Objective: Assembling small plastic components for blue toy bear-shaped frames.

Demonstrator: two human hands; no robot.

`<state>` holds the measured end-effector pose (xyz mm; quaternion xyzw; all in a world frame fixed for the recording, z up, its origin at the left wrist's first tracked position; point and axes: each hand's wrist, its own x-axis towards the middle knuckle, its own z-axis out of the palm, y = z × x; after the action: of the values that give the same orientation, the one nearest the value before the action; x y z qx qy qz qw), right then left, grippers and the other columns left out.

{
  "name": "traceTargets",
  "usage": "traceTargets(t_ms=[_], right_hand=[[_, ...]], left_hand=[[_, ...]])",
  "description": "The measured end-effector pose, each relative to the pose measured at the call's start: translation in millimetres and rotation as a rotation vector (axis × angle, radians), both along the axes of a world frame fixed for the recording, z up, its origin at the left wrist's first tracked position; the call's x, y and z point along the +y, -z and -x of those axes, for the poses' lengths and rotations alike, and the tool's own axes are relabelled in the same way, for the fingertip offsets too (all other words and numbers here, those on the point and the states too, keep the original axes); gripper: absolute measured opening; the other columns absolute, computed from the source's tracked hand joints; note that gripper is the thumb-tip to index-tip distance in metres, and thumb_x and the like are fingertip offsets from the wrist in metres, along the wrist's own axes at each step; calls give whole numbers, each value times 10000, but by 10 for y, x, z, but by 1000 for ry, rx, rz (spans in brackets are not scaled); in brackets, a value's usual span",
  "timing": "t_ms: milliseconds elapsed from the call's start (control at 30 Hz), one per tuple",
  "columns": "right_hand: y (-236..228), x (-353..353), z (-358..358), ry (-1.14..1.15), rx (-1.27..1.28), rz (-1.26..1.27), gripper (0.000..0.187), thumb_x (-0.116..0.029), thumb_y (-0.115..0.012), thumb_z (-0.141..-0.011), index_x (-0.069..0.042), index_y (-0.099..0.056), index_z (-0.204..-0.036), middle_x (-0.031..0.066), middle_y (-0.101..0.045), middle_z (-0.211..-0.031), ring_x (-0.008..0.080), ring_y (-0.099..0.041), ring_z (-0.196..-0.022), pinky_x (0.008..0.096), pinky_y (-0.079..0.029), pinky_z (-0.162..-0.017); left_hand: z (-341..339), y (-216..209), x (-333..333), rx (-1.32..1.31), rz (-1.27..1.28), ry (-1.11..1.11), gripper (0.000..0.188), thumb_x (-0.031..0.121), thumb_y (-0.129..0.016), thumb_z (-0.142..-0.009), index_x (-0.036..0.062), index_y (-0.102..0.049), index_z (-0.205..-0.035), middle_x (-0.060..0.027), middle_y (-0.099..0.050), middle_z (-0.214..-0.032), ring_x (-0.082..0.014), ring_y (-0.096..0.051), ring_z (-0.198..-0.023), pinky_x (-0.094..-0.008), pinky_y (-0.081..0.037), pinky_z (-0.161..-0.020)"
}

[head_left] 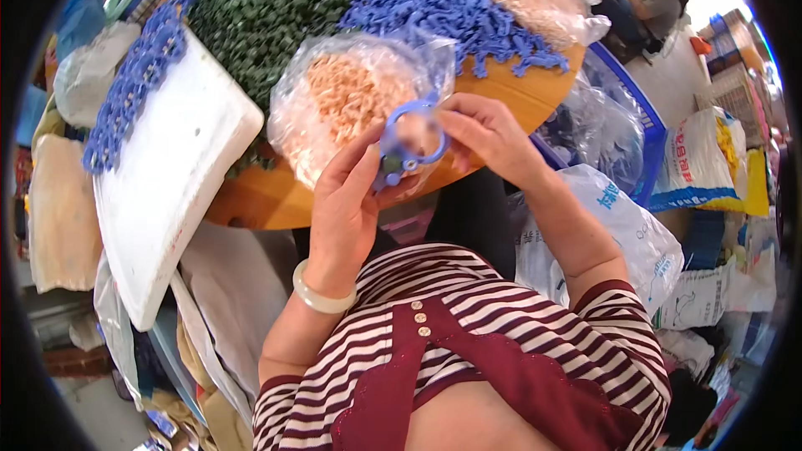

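A blue plastic ring [407, 135] with a small green piece at its lower end sat between both hands, just in front of the round wooden table [518, 92]. The left hand [347, 200], at seven o'clock from it, pinched its lower edge; the right hand [484, 135], at three o'clock, gripped its right rim with closed fingers. A clear bag of pale orange pieces [342, 100] lay just behind, at eleven o'clock.

Bag of pellets [351, 100] on table [518, 96], board [167, 175] left, crate [643, 129] right
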<state>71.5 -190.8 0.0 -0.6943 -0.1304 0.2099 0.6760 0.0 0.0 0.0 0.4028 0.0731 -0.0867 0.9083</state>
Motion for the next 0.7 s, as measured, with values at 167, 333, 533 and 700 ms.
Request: traceTargets(t_ms=[167, 333, 533, 700], right_hand=[[-45, -153, -75, -36, 0, 16, 291, -283, -533, -929, -2, -605, -948, 13, -568, -670, 58, -551, -512, 183, -446, -475], [224, -516, -532, 336, -365, 305, 227, -217, -619, -872, -20, -619, -984, 12, -575, -732, 90, -573, -552, 224, -455, -509], [378, -457, -682, 391, -954, 898, 183, -197, -666, -799, -49, -611, -892, 83, -599, -893, 263, -618, -763, 334, -483, -658], [405, -594, -677, 466, -1075, 825, 136, -151, -633, -837, -41, -620, -916, 76, -633, -822, 217, -629, -726, 301, -493, -652]], left_hand=[[-14, 29, -3, 0, 0, -4, 315, 127, -455, -956, 3, -506, -1241, -115, -609, -1101, -197, -628, -950, -355, -568, -780], [-26, 27, 2, -6, -26, -11, 326, 140, -436, -959, 6, -496, -1250, -107, -606, -1128, -200, -631, -961, -379, -566, -778], [-37, -15, -65, 8, 7, -15, 300, 131, -460, -955, 3, -522, -1219, -114, -617, -1081, -199, -626, -952, -364, -566, -759], [-32, -6, -38, 20, 39, -9, 307, 128, -464, -953, -11, -513, -1222, -117, -623, -1066, -205, -632, -939, -366, -567, -768]])
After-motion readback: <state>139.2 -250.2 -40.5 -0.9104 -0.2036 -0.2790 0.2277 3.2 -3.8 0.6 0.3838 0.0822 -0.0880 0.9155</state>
